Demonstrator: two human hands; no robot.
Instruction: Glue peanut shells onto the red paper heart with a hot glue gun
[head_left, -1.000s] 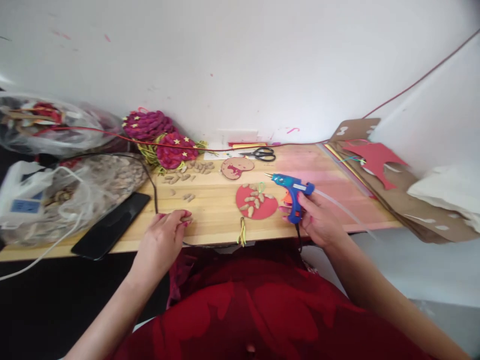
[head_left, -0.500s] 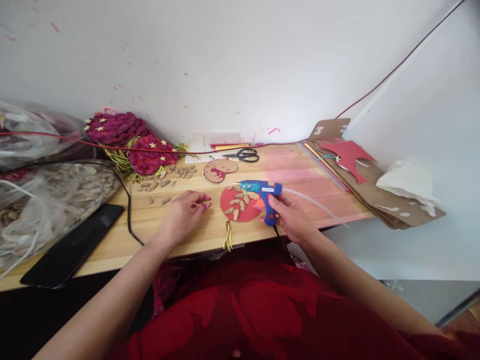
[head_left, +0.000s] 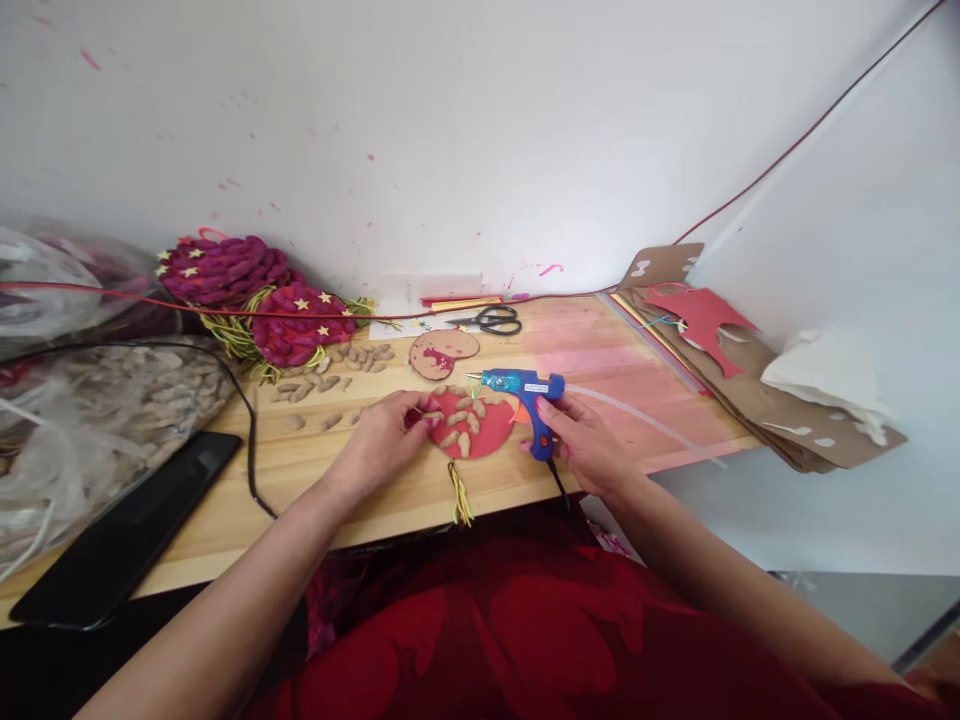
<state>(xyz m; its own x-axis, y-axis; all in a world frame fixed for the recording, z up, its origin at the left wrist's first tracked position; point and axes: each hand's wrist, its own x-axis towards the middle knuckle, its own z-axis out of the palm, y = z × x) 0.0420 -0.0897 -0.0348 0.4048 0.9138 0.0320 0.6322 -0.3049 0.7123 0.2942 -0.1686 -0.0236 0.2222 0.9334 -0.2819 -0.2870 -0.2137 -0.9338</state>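
A red disc (head_left: 491, 432) with several peanuts (head_left: 464, 442) on it lies near the table's front edge, a yellow-green tassel (head_left: 460, 498) hanging from its lower side. My left hand (head_left: 391, 437) is closed at the disc's left edge, pinching a peanut (head_left: 432, 415) between thumb and fingers. In my right hand (head_left: 581, 438) is a blue glue gun (head_left: 538, 405), gripped by its handle. The gun's nozzle points left, above the disc's upper part. An orange piece (head_left: 520, 412) shows beside the gun.
Loose peanuts (head_left: 322, 383) and purple tasselled decorations (head_left: 296, 325) are at the left, near a peanut bag (head_left: 172, 385) and a black phone (head_left: 127, 535). Scissors (head_left: 496, 320) and a heart-like piece (head_left: 442, 355) lie behind the disc. Brown cardboard (head_left: 795, 440) is at the right.
My left hand has moved right with the peanut, from beside the disc to its left edge. The glue gun has stayed above the disc. The view has shifted slightly.
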